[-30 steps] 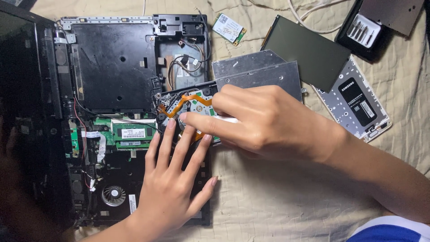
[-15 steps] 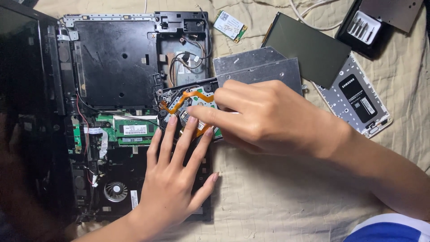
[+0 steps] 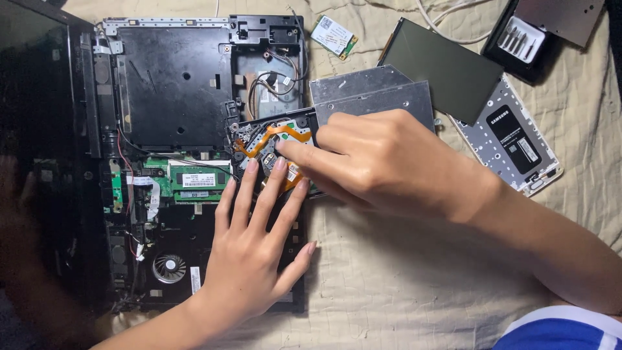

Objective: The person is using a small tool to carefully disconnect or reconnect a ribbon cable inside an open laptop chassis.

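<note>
The left hand (image 3: 249,259) lies flat and open, palm down, on the opened laptop base (image 3: 175,84), its fingertips touching the exposed optical drive (image 3: 272,139) with the orange ribbon cable (image 3: 288,133), which sits at the base's 3 o'clock edge. The right hand (image 3: 389,162) comes in from 4 o'clock, fingers curled and pinched on the drive's inner parts. At the drive's 1 o'clock its grey metal cover (image 3: 372,94) rests on the beige bedsheet (image 3: 402,291); green memory modules (image 3: 194,178) lie at 9 o'clock.
</note>
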